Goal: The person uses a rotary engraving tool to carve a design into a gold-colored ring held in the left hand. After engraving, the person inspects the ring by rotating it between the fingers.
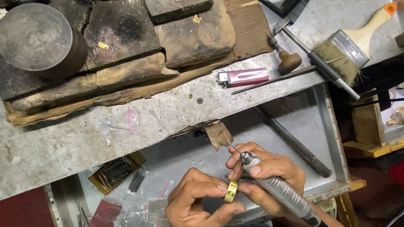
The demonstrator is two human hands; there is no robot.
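One camera only, worn on my head, facing almost straight down. It sits close over the work: my left hand (pixel 198 209) and right hand (pixel 263 175) fill the lower centre of the frame. The far edge of the table (pixel 21 146) runs toward the top of the frame; the metal tray (pixel 332 128) lies nearer me, below it. No second view overlaps this one.

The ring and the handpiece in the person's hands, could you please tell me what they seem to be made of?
The ring, pinched in the left hand, looks like polished yellow metal, perhaps gold or brass: it shines warmly. The handpiece in the right hand looks like silvery metal with a ribbed, matte grip and a thin steel-like bit.
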